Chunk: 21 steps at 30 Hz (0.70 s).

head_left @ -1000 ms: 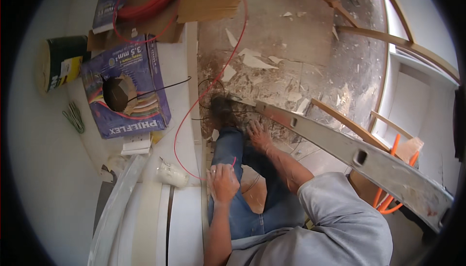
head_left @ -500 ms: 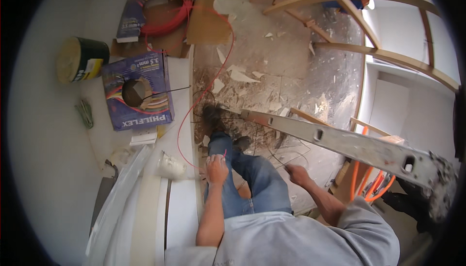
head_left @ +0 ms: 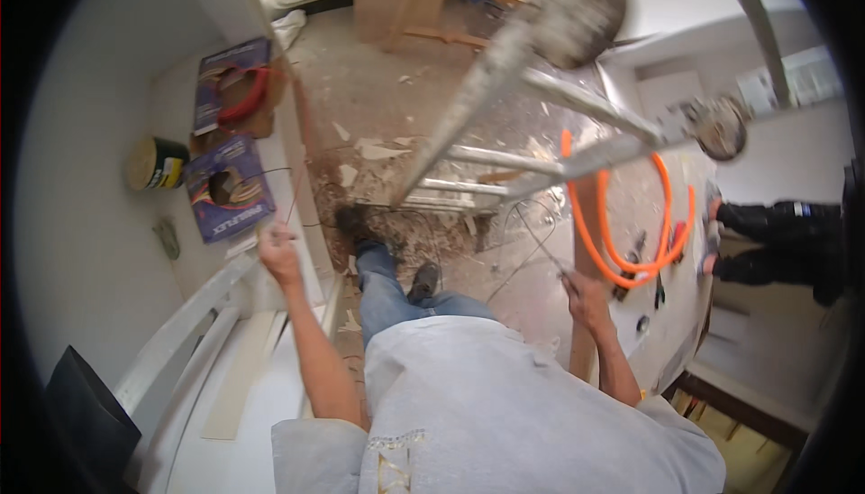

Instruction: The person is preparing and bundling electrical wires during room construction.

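Note:
Raised beside the left ledge, my left hand [head_left: 279,253] is closed, pinching a thin red wire [head_left: 294,201] that rises from its fingertips. Just past that hand lies a purple cardboard wire box [head_left: 230,192], with a dark wire end sticking out of its round hole. Behind it, a second purple box [head_left: 205,89] carries a coil of red wire [head_left: 245,96]. My right hand [head_left: 590,300] is closed on a thin black wire [head_left: 539,242], which loops loosely over the littered floor in front of me. Motion blurs the fingers slightly.
A paint-spattered ladder [head_left: 478,98] slants across ahead. Orange tubing [head_left: 581,219] lies coiled at right with hand tools, before another person's dark-trousered legs [head_left: 770,219]. A green tub [head_left: 158,163] stands on the ledge; long pale strips [head_left: 236,386] lie below. Debris [head_left: 378,150] litters the floor.
My left hand has moved left over the ledge with the red wire. My right hand has shifted right with the black wire. The view has turned, bringing more ladder and orange tubing in.

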{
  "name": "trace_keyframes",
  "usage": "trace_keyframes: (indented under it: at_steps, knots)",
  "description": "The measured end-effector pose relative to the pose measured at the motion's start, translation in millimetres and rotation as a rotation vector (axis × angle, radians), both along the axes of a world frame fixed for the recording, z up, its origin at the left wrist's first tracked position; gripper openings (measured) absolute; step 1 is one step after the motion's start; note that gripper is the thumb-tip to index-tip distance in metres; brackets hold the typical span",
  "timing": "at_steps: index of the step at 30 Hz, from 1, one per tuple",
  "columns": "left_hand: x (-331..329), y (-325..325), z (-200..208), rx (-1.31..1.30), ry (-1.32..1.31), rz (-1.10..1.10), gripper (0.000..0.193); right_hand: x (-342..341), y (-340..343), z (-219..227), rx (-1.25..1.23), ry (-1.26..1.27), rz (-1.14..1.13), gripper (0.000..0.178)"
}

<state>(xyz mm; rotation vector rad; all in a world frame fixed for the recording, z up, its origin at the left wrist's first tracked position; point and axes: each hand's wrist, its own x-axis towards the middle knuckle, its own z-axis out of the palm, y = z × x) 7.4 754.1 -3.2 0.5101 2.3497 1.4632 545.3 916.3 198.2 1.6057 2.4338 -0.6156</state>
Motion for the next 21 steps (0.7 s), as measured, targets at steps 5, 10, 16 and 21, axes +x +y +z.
trace_keyframes:
  at_steps: [5, 10, 16, 21]
  knots:
    - [60.1, 17.0, 143.3, 0.368, -0.309, 0.041, 0.013, 47.2, 41.8, 118.0, 0.404, 0.451, -0.121, 0.027]
    - [132.9, 18.9, 261.0, 0.585, -0.378, -0.274, 0.011, 98.6, 30.0, 260.7, 1.003, 0.39, -0.19, 0.024]
    - [195.6, 38.4, 324.1, 0.789, -0.485, -0.243, 0.014, 152.5, -13.9, 327.7, 1.254, 0.567, -0.11, 0.029]
    - [244.2, 49.2, 323.1, 0.704, -0.816, -0.732, 0.025, 118.6, -60.2, 258.0, 0.599, 0.97, -0.447, 0.019]
